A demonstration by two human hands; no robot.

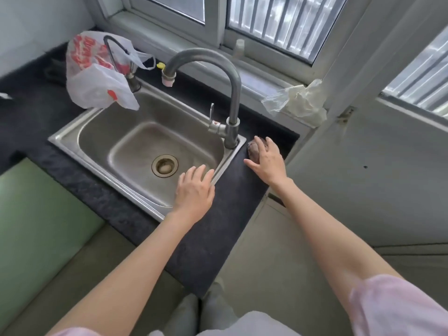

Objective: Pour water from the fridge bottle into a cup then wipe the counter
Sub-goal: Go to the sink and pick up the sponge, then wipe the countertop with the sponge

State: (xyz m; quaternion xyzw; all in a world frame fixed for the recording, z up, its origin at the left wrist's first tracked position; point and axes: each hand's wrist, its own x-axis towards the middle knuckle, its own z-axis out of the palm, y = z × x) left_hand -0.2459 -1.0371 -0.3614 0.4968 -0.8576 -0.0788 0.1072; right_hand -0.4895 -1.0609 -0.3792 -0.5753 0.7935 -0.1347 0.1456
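Resting on a cloth point(253, 151), right hand point(268, 163), fingers spread.

My right hand point(268, 161) flat on brownish cloth point(254, 150) on dark counter point(232, 197) beside faucet point(230, 93). My left hand point(195, 187) spread over steel sink point(97, 141) corner. Plastic bag point(97, 71) at sink's far-left rim.
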